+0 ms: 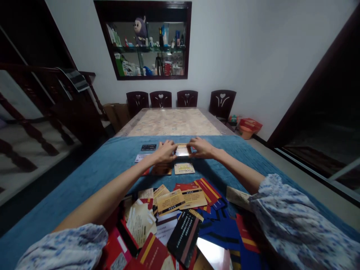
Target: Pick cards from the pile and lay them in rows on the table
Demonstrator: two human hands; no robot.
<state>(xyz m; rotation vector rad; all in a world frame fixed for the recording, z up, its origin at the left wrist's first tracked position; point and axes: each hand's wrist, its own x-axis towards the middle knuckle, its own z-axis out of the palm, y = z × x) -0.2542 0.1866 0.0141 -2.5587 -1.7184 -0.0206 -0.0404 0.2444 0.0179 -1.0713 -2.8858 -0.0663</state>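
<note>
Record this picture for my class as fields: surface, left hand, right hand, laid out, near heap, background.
surface: blue cloth over the near part of a beige-patterned table
left hand: bare, at the left edge of a pale, shiny rectangular card; grip unclear
right hand: bare, at that card's right edge
laid out: a black rectangular card and a cream rectangular card with yellow print
near heap: loose, overlapping cards in red, blue, cream and black
background: dark wooden chairs, a purple plush toy on a glass shelf
</note>
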